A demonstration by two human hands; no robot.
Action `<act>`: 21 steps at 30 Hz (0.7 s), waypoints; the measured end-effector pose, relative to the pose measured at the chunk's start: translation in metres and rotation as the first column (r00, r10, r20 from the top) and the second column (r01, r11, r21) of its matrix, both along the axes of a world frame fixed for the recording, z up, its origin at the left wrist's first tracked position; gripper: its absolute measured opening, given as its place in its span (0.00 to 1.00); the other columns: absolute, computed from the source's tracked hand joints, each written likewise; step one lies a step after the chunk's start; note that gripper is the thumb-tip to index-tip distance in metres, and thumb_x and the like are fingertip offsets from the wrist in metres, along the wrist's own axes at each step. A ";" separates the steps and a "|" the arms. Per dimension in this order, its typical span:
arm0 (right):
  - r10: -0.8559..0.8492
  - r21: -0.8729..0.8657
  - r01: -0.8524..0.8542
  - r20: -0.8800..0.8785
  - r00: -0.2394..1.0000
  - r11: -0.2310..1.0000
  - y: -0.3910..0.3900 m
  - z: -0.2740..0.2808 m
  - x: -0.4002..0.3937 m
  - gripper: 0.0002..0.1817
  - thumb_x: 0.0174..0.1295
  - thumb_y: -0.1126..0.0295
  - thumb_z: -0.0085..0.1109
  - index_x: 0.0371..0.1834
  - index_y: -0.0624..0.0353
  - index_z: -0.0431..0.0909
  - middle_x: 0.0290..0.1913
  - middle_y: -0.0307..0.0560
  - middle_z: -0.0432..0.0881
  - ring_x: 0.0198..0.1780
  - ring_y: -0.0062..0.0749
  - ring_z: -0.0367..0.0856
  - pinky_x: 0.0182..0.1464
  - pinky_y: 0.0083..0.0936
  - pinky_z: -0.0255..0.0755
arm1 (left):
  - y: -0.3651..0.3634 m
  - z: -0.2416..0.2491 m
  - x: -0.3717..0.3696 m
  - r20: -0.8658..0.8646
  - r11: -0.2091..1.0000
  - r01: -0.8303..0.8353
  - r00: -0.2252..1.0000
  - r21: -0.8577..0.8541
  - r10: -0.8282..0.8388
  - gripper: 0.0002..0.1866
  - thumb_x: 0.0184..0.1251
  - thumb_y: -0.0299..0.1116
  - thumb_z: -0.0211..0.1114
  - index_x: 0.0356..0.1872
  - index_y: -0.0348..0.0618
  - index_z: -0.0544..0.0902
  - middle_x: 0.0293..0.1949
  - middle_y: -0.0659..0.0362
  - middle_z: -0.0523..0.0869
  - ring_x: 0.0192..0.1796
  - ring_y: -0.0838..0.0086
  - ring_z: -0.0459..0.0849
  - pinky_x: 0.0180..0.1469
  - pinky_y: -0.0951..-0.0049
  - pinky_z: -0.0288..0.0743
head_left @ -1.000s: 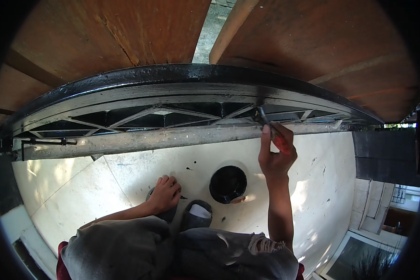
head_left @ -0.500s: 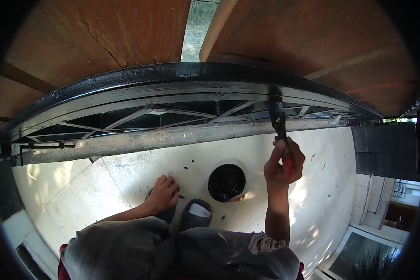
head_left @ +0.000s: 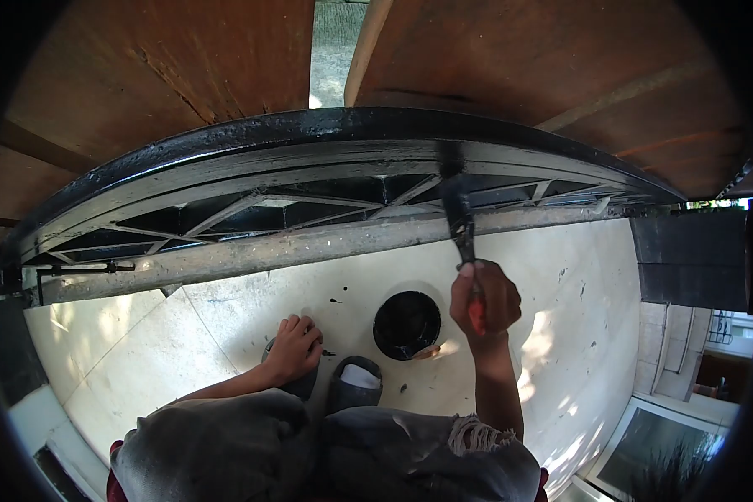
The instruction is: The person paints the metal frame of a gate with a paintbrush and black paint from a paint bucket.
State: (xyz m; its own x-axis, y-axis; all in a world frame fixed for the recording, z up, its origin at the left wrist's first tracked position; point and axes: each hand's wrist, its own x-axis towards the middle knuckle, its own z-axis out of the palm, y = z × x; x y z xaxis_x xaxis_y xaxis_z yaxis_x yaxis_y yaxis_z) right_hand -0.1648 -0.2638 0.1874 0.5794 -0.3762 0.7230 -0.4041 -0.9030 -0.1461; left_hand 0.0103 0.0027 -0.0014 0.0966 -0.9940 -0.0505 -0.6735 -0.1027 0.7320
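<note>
My right hand (head_left: 487, 299) is closed around the red handle of a paintbrush (head_left: 460, 222). The brush points upward, its dark bristles blurred at the lower side of a black-painted metal frame (head_left: 326, 125) with diagonal lattice bars. Below and left of that hand, a round black container (head_left: 407, 325) of dark paint stands on the pale floor. My left hand (head_left: 294, 348) rests low by my foot, fingers loosely bent and somewhat apart, with no object visible in it. A dark sandal (head_left: 356, 386) is close beside it.
Brown wooden panels (head_left: 184, 58) rise behind the metal frame, with a narrow gap between two of them. Dark spots mark the pale tiled floor (head_left: 226, 309). At lower right stands a white-framed glass pane (head_left: 657, 448); a dark panel (head_left: 686, 259) is above it.
My right hand and the paintbrush have moved left along the metal frame, and the brush now tilts a little more to the left. The left hand has stayed in place.
</note>
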 end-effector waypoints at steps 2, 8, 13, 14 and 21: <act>-0.125 -0.007 0.128 0.180 0.976 0.992 -0.006 -0.006 -0.011 0.09 0.57 0.84 0.66 0.38 0.69 0.76 0.29 0.54 0.85 0.23 0.41 0.85 0.24 0.28 0.78 | 0.000 0.000 0.000 -0.007 1.000 0.001 1.000 -0.004 -0.001 0.05 0.58 0.29 0.65 0.35 0.45 0.81 0.42 0.54 0.76 0.48 0.58 0.74 0.51 0.56 0.67; 0.013 0.145 -0.024 0.082 0.997 0.989 0.001 0.004 0.010 0.08 0.55 0.86 0.63 0.29 0.65 0.73 0.22 0.50 0.80 0.20 0.40 0.82 0.21 0.28 0.74 | 0.000 0.000 0.000 -0.015 1.000 -0.001 1.000 0.001 0.001 0.05 0.57 0.29 0.66 0.35 0.45 0.82 0.42 0.55 0.76 0.48 0.58 0.74 0.51 0.56 0.67; -0.276 0.395 0.077 0.476 0.835 0.916 -0.008 -0.019 -0.002 0.09 0.57 0.86 0.63 0.30 0.64 0.72 0.22 0.50 0.81 0.20 0.37 0.83 0.22 0.26 0.75 | 0.000 -0.002 -0.001 0.001 1.000 -0.010 1.000 -0.017 0.010 0.05 0.56 0.28 0.66 0.35 0.46 0.82 0.41 0.55 0.76 0.47 0.59 0.74 0.49 0.57 0.67; -0.149 0.297 0.049 0.325 0.934 0.954 -0.006 -0.021 -0.001 0.08 0.59 0.86 0.62 0.30 0.64 0.72 0.22 0.49 0.82 0.21 0.36 0.84 0.23 0.25 0.75 | 0.000 -0.002 -0.001 0.001 1.000 -0.009 1.000 -0.018 0.009 0.05 0.56 0.28 0.66 0.35 0.46 0.82 0.41 0.55 0.76 0.47 0.59 0.74 0.49 0.57 0.67; -0.250 0.409 0.001 0.556 0.793 0.913 -0.011 -0.009 -0.004 0.08 0.64 0.84 0.60 0.31 0.60 0.74 0.26 0.48 0.86 0.23 0.28 0.85 0.25 0.22 0.76 | 0.000 -0.002 0.000 0.018 0.999 -0.008 1.000 -0.045 0.009 0.05 0.55 0.27 0.66 0.34 0.46 0.82 0.40 0.56 0.77 0.46 0.59 0.75 0.49 0.57 0.67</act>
State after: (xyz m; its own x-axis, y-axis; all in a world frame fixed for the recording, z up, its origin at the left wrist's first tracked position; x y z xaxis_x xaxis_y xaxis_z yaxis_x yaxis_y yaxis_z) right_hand -0.1691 -0.2749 0.1786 0.0187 -0.7222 0.6914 -0.2320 -0.6758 -0.6996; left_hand 0.0099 0.0028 -0.0031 0.1052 -0.9944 -0.0036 -0.6858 -0.0752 0.7239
